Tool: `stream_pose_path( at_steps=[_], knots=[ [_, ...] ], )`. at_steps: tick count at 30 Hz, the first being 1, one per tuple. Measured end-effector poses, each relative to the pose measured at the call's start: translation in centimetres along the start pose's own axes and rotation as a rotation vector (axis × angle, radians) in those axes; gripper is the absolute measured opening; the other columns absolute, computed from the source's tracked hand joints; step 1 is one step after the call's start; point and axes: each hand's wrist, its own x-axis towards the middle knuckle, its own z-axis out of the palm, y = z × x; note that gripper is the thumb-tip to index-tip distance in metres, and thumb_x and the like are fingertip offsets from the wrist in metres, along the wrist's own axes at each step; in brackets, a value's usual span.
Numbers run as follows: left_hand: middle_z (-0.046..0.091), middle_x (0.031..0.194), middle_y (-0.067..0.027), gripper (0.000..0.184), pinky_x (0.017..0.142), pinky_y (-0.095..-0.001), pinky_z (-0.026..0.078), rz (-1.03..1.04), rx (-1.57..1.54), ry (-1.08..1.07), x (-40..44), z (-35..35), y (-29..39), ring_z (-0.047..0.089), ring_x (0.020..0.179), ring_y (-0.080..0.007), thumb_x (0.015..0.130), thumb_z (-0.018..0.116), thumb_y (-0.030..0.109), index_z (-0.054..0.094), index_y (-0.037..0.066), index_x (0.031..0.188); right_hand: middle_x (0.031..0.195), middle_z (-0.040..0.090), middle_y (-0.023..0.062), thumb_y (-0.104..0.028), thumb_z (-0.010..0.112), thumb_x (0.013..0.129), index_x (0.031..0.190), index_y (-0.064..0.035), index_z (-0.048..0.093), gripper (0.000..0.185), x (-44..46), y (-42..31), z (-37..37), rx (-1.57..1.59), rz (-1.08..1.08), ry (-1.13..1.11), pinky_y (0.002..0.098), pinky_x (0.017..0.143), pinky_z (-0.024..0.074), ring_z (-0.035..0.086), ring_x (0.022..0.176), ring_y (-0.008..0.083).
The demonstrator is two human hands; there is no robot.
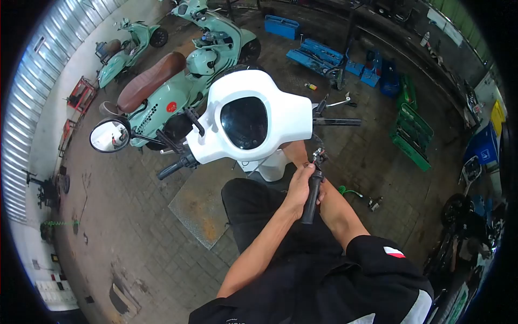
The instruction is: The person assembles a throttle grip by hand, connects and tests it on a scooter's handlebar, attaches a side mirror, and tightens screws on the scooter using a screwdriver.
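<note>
My left hand [300, 189] is closed around a loose black handlebar grip [312, 201], which has a metal fitting [319, 156] at its upper end. Behind that grip my right forearm crosses toward the scooter, and my right hand [294, 153] reaches under the white handlebar housing [294, 116]; its fingers are hidden there. The housing carries a dark oval display [244, 123]. On its left side sits another black grip [171, 169] with a round mirror [110, 135] beyond it. A bare black handlebar end [345, 122] sticks out at the right.
A mint-green scooter [162, 97] with a brown seat stands close at the left, another scooter [127, 51] behind it. Blue toolboxes [315, 56] and a green toolbox [413, 135] lie open on the paved floor. A metal plate [202, 210] lies below the housing.
</note>
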Motion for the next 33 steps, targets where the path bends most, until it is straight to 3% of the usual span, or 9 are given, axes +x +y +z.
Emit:
stream_pose_path(
  at_steps=[6, 9, 12, 15, 17, 23, 27, 29, 33],
  knots=[
    [0.061, 0.085, -0.0096, 0.032, 0.043, -0.0317, 0.048, 0.115, -0.120, 0.032, 1.7, -0.4, -2.7, 0.061, 0.052, -0.0190, 0.109, 0.048, 0.037, 0.045, 0.006, 0.112, 0.114, 0.067, 0.0096, -0.016, 0.065, 0.096, 0.136, 0.0013, 0.055, 0.044, -10.1, 3.1, -7.6, 0.684, 0.409, -0.138, 0.0337, 0.085, 0.0531, 0.065, 0.098, 0.0178],
    [0.061, 0.099, -0.0088, 0.030, 0.062, -0.0322, 0.055, 0.270, -0.056, 0.193, 3.2, -0.2, -5.7, 0.065, 0.076, -0.0178, 0.107, 0.055, 0.028, 0.038, 0.006, 0.120, 0.116, 0.067, 0.0085, -0.016, 0.061, 0.100, 0.138, 0.0013, 0.054, 0.042, -16.6, -2.0, -15.4, 0.776, 0.373, -0.216, 0.0301, 0.084, 0.0530, 0.064, 0.099, 0.0155],
    [0.054, 0.119, -0.0087, 0.032, 0.102, -0.0325, 0.042, 0.400, 0.009, 0.110, 2.6, 1.0, -6.2, 0.053, 0.116, -0.0165, 0.107, 0.057, 0.016, 0.034, 0.006, 0.126, 0.115, 0.067, 0.0073, -0.012, 0.058, 0.102, 0.141, 0.0019, 0.052, 0.042, -19.6, -5.9, -18.8, 0.989, 0.479, -0.020, 0.0262, 0.078, 0.0520, 0.063, 0.096, 0.0140],
    [0.055, 0.123, -0.0089, 0.029, 0.103, -0.0325, 0.042, 0.462, 0.134, 0.054, 2.5, 1.3, -6.9, 0.053, 0.118, -0.0172, 0.107, 0.055, 0.017, 0.039, 0.004, 0.128, 0.116, 0.065, 0.0077, -0.020, 0.061, 0.104, 0.145, 0.0016, 0.049, 0.048, -20.9, -9.3, -21.6, 0.578, 0.309, -0.102, 0.0250, 0.074, 0.0527, 0.062, 0.093, 0.0133],
    [0.055, 0.125, -0.0091, 0.029, 0.103, -0.0325, 0.042, 0.503, 0.210, 0.013, 2.7, 1.2, -6.4, 0.053, 0.119, -0.0176, 0.107, 0.055, 0.018, 0.041, 0.004, 0.128, 0.109, 0.066, 0.0073, -0.014, 0.065, 0.100, 0.142, 0.0033, 0.052, 0.047, -20.3, -11.2, -22.6, 0.349, 0.227, -0.055, 0.0278, 0.067, 0.0498, 0.059, 0.077, 0.0104],
    [0.059, 0.127, -0.0094, 0.042, 0.099, -0.0397, 0.047, 0.371, 0.222, 0.087, 3.7, -3.6, -3.3, 0.057, 0.117, -0.0198, 0.107, 0.053, 0.033, 0.046, 0.009, 0.141, 0.096, 0.067, 0.0065, -0.017, 0.070, 0.096, 0.137, 0.0059, 0.056, 0.048, -18.9, -10.7, -24.6, 0.623, 0.349, -0.160, 0.0269, 0.066, 0.0483, 0.058, 0.073, 0.0097],
    [0.057, 0.141, -0.0141, 0.052, 0.106, -0.0461, 0.045, 0.244, -0.060, -0.082, 6.1, -4.3, -1.8, 0.055, 0.128, -0.0274, 0.107, 0.050, 0.039, 0.044, 0.008, 0.149, 0.096, 0.068, 0.0074, -0.021, 0.072, 0.096, 0.138, 0.0048, 0.056, 0.052, -19.0, -11.3, -23.9, 0.663, 0.364, -0.194, 0.0271, 0.069, 0.0500, 0.059, 0.077, 0.0102],
    [0.057, 0.143, -0.0144, 0.053, 0.108, -0.0484, 0.043, 0.189, -0.247, -0.355, 7.2, -4.3, -1.4, 0.053, 0.134, -0.0293, 0.108, 0.047, 0.041, 0.046, 0.008, 0.150, 0.096, 0.069, 0.0077, -0.023, 0.072, 0.096, 0.138, 0.0046, 0.056, 0.053, -19.2, -11.9, -24.0, 0.755, 0.444, -0.196, 0.0273, 0.070, 0.0506, 0.060, 0.078, 0.0102],
    [0.059, 0.141, -0.0160, 0.052, 0.108, -0.0486, 0.046, 0.079, -0.298, -0.432, 8.0, -3.6, -1.2, 0.059, 0.128, -0.0374, 0.108, 0.045, 0.036, 0.047, 0.005, 0.150, 0.100, 0.070, 0.0064, -0.026, 0.074, 0.095, 0.140, 0.0022, 0.056, 0.056, -19.2, -11.8, -23.8, 0.857, 0.560, -0.182, 0.0270, 0.070, 0.0509, 0.060, 0.080, 0.0098]
  ],
)
